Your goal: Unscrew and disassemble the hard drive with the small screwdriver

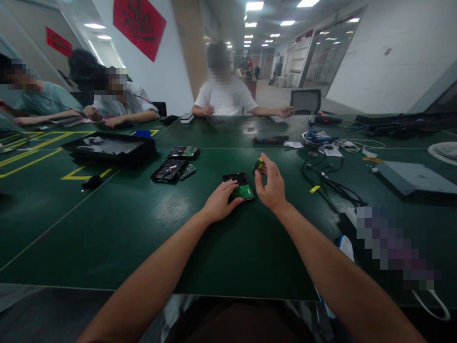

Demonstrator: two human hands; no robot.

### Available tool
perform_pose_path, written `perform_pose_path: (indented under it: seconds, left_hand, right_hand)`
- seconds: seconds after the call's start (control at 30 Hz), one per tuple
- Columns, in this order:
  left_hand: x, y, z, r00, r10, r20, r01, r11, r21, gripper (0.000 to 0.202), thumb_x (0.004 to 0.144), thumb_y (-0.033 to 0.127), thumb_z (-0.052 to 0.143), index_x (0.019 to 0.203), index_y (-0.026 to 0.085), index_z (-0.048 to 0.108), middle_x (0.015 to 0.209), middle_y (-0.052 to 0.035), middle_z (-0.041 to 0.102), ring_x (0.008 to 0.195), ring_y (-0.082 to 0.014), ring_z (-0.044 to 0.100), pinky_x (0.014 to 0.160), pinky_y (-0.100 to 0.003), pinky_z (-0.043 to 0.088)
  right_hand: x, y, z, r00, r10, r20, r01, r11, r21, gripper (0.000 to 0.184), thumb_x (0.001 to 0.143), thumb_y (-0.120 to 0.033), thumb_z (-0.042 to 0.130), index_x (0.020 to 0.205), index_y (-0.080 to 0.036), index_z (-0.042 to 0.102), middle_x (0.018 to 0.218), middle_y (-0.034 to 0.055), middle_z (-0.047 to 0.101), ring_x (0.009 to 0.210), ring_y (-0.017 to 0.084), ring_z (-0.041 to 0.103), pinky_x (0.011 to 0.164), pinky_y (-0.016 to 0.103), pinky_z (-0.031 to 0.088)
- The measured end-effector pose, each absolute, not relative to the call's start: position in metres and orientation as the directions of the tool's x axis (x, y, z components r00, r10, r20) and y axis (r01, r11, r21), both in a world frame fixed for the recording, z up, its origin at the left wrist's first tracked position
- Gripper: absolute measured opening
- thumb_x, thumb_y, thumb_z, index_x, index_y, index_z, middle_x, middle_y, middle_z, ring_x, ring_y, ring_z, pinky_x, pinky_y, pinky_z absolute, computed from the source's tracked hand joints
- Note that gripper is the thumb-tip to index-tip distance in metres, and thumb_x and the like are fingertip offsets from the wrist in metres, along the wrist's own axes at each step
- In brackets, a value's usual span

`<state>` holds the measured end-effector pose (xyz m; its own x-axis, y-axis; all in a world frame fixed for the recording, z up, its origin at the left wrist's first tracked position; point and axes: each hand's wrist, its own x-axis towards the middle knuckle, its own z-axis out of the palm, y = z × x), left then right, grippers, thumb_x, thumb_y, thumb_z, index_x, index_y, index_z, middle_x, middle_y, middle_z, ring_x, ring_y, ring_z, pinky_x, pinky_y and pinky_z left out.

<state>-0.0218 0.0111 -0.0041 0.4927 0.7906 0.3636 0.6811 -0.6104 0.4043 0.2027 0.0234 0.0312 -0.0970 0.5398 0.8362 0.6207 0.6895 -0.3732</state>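
The green worktop [107, 247] gives plenty of flat support, with a black tray [107, 157] far to the left and a grey metal box [417, 176] well to the right. Between them, in front of the person, lies a hard drive [246, 191] with its green board facing up, left of the right hand and partly covered by the left hand [220, 202]. For good work here, the drive should sit flat and be braced by its edges, I judge — fingers pressing on the board could strain small parts. The right hand [272, 186] would do best bringing its piece over slowly and squarely, with the wrist relaxed.

As for the grip, the left fingers and thumb are spread across the drive, touching it; whether they squeeze its sides I cannot tell. The right grip is narrow: thumb and fingertips pinch a small black-and-yellow piece [258, 165] — perhaps a tool handle, too small to be sure — raised just beside the drive's far right corner, apparently not touching it.
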Motion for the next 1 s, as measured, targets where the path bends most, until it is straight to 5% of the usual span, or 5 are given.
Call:
perform_pose_path:
  seconds: [0.5,1.0]
  left_hand:
    - [-0.0218,0.0093,-0.0025,0.485,0.79,0.374,0.675,-0.61,0.414,0.057,0.097,0.051,0.059,0.142,0.017,0.056,0.153,-0.014,0.054,0.147,-0.0288,0.044,0.125,-0.05,0.032]
    - [-0.0216,0.0099,-0.0004,0.495,0.789,0.365,0.675,-0.613,0.41,0.058,0.097,0.052,0.059,0.141,0.014,0.057,0.153,-0.015,0.054,0.147,-0.0285,0.044,0.126,-0.047,0.032]
  right_hand:
    - [0.2017,0.0214,0.0331,-0.07,0.546,0.835,0.601,0.691,-0.401,0.058,0.1,-0.029,0.057,0.155,-0.033,0.038,0.131,0.0107,0.057,0.102,0.024,0.066,0.085,0.046,0.065]
    - [0.2008,0.0216,0.033,-0.099,0.526,0.845,0.63,0.69,-0.356,0.062,0.099,-0.027,0.057,0.157,-0.032,0.035,0.135,0.0108,0.058,0.111,0.027,0.065,0.092,0.05,0.064]
